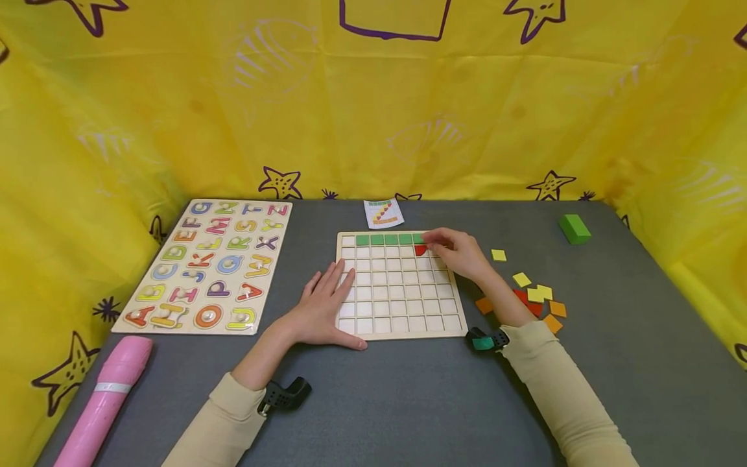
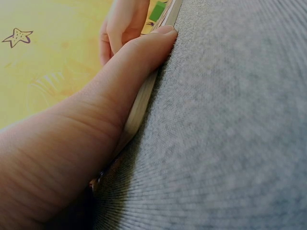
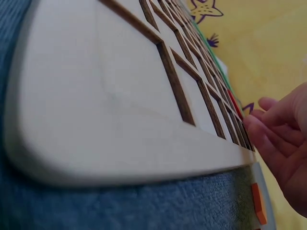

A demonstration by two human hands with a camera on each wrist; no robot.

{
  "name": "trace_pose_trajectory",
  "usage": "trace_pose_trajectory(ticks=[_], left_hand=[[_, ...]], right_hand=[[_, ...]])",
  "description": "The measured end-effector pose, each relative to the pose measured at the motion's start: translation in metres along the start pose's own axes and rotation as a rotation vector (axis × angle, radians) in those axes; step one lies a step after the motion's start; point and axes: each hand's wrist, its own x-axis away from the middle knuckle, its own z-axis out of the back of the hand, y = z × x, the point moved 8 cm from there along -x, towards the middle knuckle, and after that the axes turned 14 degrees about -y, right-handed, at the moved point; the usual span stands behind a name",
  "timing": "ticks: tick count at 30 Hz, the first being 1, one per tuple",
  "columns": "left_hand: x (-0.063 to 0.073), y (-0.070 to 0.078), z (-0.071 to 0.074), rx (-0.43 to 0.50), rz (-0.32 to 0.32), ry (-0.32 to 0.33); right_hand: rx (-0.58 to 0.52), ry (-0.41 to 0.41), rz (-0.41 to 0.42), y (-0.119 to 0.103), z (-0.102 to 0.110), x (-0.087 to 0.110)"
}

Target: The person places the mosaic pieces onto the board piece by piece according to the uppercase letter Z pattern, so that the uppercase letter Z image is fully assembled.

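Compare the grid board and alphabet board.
The grid board shows mostly bare square cells; the alphabet board carries colourful letters all over.
The left hand rests on the grid board; neither hand touches the alphabet board.
Both are pale and lie flat on the grey table.

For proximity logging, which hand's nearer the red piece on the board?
Right. The right hand is beside the red piece; the left hand rests at the left edge of the board.

Pale wooden grid board [image 1: 397, 293] (smooth and matt).
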Motion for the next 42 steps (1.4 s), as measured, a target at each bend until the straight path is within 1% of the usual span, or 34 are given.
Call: trace_pose_trajectory(ticks=[4, 7, 9, 13, 16, 20, 23, 27, 30, 35, 39, 42], left_hand=[[0.0, 0.0, 0.0, -0.005, 0.011, -0.009], [-0.001, -0.001, 0.0, 0.006, 0.008, -0.01], [-0.001, -0.001, 0.0, 0.012, 0.005, -0.009], [-0.001, -0.001, 0.0, 0.025, -0.008, -0.006], [-0.001, -0.001, 0.0, 0.029, -0.015, -0.007], [-0.001, -0.002, 0.0, 0.035, -0.02, -0.006], [-0.002, -0.002, 0.0, 0.036, -0.019, -0.007], [-0.002, -0.002, 0.0, 0.035, -0.02, -0.007], [-0.001, -0.002, 0.0, 0.033, -0.02, -0.005], [-0.001, -0.002, 0.0, 0.03, -0.019, -0.003], [0.0, -0.001, 0.0, 0.031, -0.02, 0.001], [0.0, -0.001, 0.001, 0.032, -0.021, 0.002]], right_hand=[[0.014, 0.038, -0.037, 0.005, 0.011, 0.006], [0.045, 0.07, -0.067, 0.012, 0.025, 0.016], [0.079, 0.074, -0.084, 0.018, 0.035, 0.023], [0.159, 0.056, -0.127, 0.031, 0.053, 0.041], [0.19, 0.025, -0.186, 0.043, 0.064, 0.053], [0.201, -0.039, -0.267, 0.056, 0.07, 0.064], [0.203, -0.074, -0.299, 0.062, 0.07, 0.067], [0.201, -0.066, -0.292, 0.063, 0.07, 0.067], [0.181, -0.035, -0.279, 0.062, 0.068, 0.066], [0.158, 0.007, -0.283, 0.061, 0.067, 0.064], [0.161, 0.035, -0.244, 0.056, 0.065, 0.061], [0.128, 0.033, -0.225, 0.05, 0.059, 0.056]])
